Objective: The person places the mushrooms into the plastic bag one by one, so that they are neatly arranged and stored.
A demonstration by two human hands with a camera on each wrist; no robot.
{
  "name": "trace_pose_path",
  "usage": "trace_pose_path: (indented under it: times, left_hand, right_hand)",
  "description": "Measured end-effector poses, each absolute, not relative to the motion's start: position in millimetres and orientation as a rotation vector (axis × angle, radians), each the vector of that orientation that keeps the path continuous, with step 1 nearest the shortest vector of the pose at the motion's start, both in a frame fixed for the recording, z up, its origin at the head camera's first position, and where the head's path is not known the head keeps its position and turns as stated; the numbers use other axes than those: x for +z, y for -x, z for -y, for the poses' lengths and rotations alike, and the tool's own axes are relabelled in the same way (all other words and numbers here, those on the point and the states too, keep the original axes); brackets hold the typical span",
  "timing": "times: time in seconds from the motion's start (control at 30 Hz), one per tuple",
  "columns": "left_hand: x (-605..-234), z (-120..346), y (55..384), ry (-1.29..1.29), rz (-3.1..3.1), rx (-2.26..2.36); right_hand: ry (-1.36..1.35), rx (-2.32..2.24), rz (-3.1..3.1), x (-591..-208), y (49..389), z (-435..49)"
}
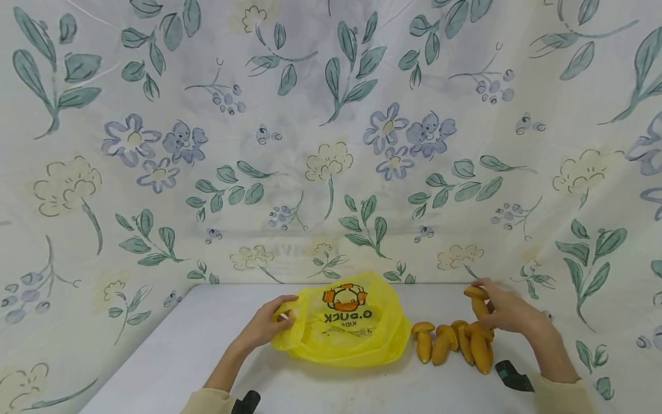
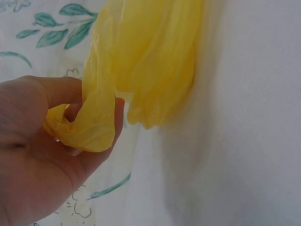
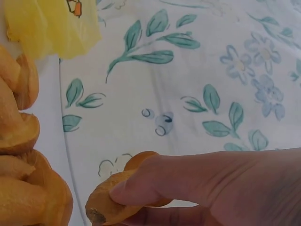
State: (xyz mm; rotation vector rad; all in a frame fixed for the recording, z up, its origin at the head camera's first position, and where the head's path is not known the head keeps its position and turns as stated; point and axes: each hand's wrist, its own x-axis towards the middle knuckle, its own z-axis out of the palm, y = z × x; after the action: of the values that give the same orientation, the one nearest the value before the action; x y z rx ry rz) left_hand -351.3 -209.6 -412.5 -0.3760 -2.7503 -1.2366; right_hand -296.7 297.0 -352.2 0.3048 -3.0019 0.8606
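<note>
A yellow plastic bag (image 1: 357,328) printed with an orange duck lies on the white table. My left hand (image 1: 267,324) grips its left end, and in the left wrist view the thumb and fingers curl round a crumpled loop of the bag (image 2: 96,117). Several brown mushrooms (image 1: 442,345) lie in a row to the right of the bag. Above the right end of that row, my right hand (image 1: 509,307) pinches one mushroom (image 1: 478,302). The right wrist view shows this mushroom (image 3: 110,200) between thumb and fingers, partly covered by the hand.
The white table (image 1: 207,328) ends at the back against a floral cloth (image 1: 289,172) that hangs as a backdrop. Dark wrist-worn devices show near both sleeves, one at the right wrist (image 1: 512,376).
</note>
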Motion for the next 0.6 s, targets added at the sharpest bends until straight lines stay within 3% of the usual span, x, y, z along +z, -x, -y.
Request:
trace_pose_path:
  times: [0.6]
  left_hand:
    - [-415.6, 210.4, 353.0, 0.387, 2.743, -1.218]
  right_hand:
    - [-0.322, 0.890, 2.963, -358.7, 299.6, -266.6]
